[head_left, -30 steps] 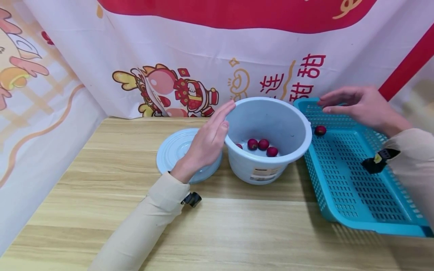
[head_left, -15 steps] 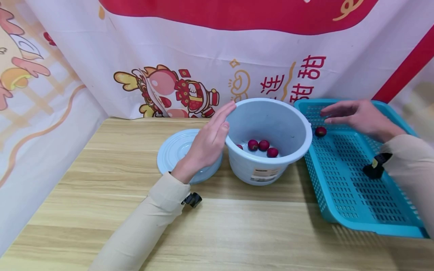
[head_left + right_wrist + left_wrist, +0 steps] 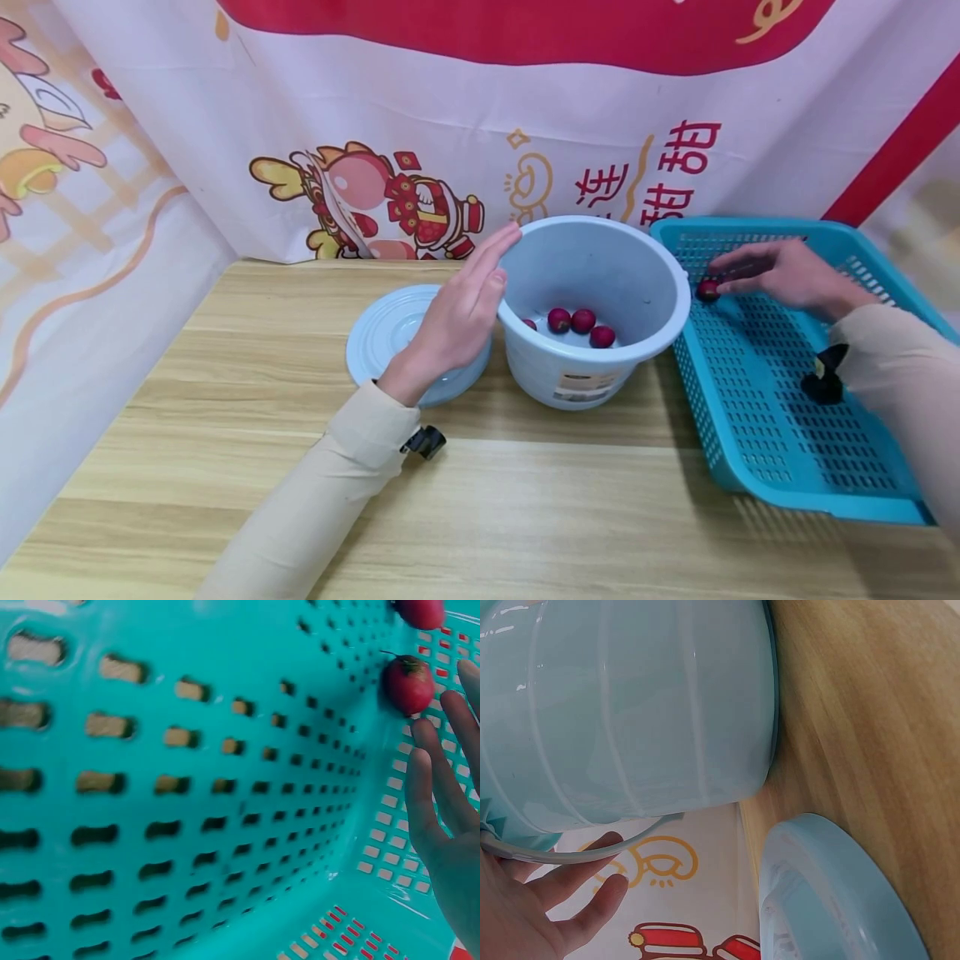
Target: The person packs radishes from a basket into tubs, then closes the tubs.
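Note:
My left hand [image 3: 459, 317] lies with extended fingers against the left side of a light blue bucket [image 3: 592, 367]. Part of the bucket's thin handle [image 3: 570, 856] crosses in front of that hand in the left wrist view. Several red radishes [image 3: 582, 320] lie on the bucket's bottom. Over at the right, my right hand [image 3: 787, 271] reaches down into a teal perforated basket [image 3: 738, 450], fingers spread and loosely bent. Its fingertips are close to a radish [image 3: 409, 684], not closed around it. A second radish [image 3: 421, 611] is partly cut off in the right wrist view.
A round light blue lid [image 3: 375, 337] lies on the wooden table [image 3: 525, 517] left of the bucket, partly behind my left hand. The basket stands right beside the bucket. A printed white and red cloth [image 3: 450, 108] hangs behind the table.
My right hand has come down from above the basket's back edge to the radish inside it. The left hand and bucket stay put.

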### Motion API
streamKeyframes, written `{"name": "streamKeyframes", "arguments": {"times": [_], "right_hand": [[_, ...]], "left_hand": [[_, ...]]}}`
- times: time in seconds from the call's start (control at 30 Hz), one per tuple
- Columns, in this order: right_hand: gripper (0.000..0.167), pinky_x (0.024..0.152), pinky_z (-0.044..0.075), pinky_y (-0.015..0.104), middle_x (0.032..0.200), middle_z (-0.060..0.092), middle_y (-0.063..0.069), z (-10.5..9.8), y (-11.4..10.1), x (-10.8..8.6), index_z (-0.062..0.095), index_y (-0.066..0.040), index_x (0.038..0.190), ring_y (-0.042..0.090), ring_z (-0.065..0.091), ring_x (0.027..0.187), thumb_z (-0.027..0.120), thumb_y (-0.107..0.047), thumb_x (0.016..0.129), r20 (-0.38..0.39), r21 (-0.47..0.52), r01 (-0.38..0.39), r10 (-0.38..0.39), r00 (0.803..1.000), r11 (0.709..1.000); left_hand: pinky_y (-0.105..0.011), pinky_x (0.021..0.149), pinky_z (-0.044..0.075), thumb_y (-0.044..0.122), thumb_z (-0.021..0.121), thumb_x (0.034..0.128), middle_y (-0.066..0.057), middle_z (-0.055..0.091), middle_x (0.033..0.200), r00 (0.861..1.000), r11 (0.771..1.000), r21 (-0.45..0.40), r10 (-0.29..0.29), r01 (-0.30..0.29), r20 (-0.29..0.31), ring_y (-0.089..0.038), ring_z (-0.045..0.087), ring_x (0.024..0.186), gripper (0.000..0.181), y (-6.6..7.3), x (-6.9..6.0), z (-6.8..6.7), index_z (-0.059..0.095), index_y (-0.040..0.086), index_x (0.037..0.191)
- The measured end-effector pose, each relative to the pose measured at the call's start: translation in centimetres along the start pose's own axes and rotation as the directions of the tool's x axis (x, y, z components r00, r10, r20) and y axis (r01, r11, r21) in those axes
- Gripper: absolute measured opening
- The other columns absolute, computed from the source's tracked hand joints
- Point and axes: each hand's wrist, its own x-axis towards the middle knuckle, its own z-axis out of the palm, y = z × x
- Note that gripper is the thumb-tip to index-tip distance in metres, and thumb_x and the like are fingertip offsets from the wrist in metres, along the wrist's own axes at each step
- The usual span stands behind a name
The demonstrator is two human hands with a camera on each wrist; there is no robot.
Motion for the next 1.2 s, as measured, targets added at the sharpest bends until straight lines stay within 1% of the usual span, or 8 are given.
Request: {"name": "streamKeyframes", "arguments": {"times": [0.13, 0.37, 0.57, 0.73, 0.9, 1.03, 1.2], "right_hand": [[0.065, 0.109, 0.043, 0.077, 0.152, 0.053, 0.032, 0.32, 0.29, 0.32, 0.053, -0.005, 0.153, 0.053, 0.046, 0.138, 0.076, -0.032, 0.099, 0.006, -0.015, -0.008, 0.008, 1.0, 1.0], [0.063, 0.109, 0.042, 0.076, 0.15, 0.054, 0.033, 0.68, 0.28, 0.57, 0.056, -0.005, 0.152, 0.054, 0.045, 0.137, 0.076, -0.03, 0.098, -0.006, -0.031, -0.016, 0.016, 1.0, 0.999], [0.059, 0.104, 0.046, 0.073, 0.15, 0.052, 0.033, 0.85, -0.13, 0.58, 0.058, -0.004, 0.15, 0.054, 0.043, 0.134, 0.076, -0.028, 0.099, -0.011, -0.071, -0.012, 0.011, 1.0, 0.997], [0.057, 0.099, 0.048, 0.07, 0.148, 0.051, 0.036, 0.83, -0.14, 0.45, 0.058, -0.002, 0.149, 0.055, 0.042, 0.13, 0.075, -0.023, 0.099, 0.007, -0.105, -0.009, 0.01, 1.0, 0.994], [0.055, 0.096, 0.05, 0.068, 0.146, 0.054, 0.036, 0.89, -0.05, 0.45, 0.058, -0.001, 0.149, 0.056, 0.044, 0.129, 0.074, -0.017, 0.099, 0.017, -0.122, 0.0, 0.002, 1.0, 0.993], [0.053, 0.094, 0.053, 0.066, 0.143, 0.056, 0.035, 1.03, -0.19, 0.6, 0.06, -0.002, 0.147, 0.055, 0.048, 0.126, 0.076, -0.018, 0.098, 0.007, -0.134, 0.005, -0.004, 1.0, 0.991], [0.052, 0.092, 0.054, 0.065, 0.14, 0.058, 0.033, 1.01, -0.37, 0.71, 0.062, -0.002, 0.143, 0.055, 0.049, 0.124, 0.078, -0.019, 0.096, -0.008, -0.16, 0.003, -0.005, 1.0, 0.987]], "left_hand": [[-0.046, 0.133, 0.031, 0.027, 0.029, 0.111, 0.001, 0.026, 0.178, 1.0, 1.0, -0.001, 0.001, -0.001, 0.0, -0.017, 0.026, 0.164, 0.058, 0.1, -0.04, 0.03, 0.032, 0.015, 0.168], [-0.046, 0.132, 0.031, 0.027, 0.028, 0.1108, -0.001, 0.026, 0.178, 1.0, 1.0, 0.002, 0.001, -0.001, -0.001, -0.017, 0.026, 0.164, 0.058, 0.14, 0.0, 0.01, 0.032, 0.015, 0.168], [-0.046, 0.132, 0.031, 0.028, 0.028, 0.111, 0.0, 0.026, 0.178, 1.0, 1.0, 0.0, 0.003, -0.003, -0.002, -0.017, 0.026, 0.164, 0.058, 0.11, 0.0, 0.04, 0.032, 0.015, 0.168], [-0.045, 0.133, 0.031, 0.028, 0.028, 0.111, 0.002, 0.026, 0.178, 1.0, 1.0, -0.002, 0.001, -0.001, -0.003, -0.016, 0.026, 0.164, 0.058, 0.05, 0.02, 0.08, 0.032, 0.016, 0.168], [-0.046, 0.132, 0.032, 0.026, 0.028, 0.1113, 0.003, 0.025, 0.178, 1.0, 1.0, -0.006, 0.004, -0.004, -0.005, -0.017, 0.026, 0.164, 0.058, 0.05, 0.05, 0.08, 0.032, 0.016, 0.168], [-0.047, 0.132, 0.033, 0.026, 0.029, 0.1114, 0.002, 0.026, 0.178, 1.0, 1.0, -0.003, 0.003, -0.003, -0.007, -0.017, 0.028, 0.164, 0.057, 0.15, 0.0, 0.04, 0.033, 0.016, 0.168], [-0.046, 0.132, 0.033, 0.026, 0.029, 0.1113, 0.004, 0.026, 0.178, 1.0, 1.0, 0.001, -0.001, 0.001, -0.008, -0.017, 0.028, 0.164, 0.057, 0.15, 0.0, 0.1, 0.033, 0.016, 0.168]]}}
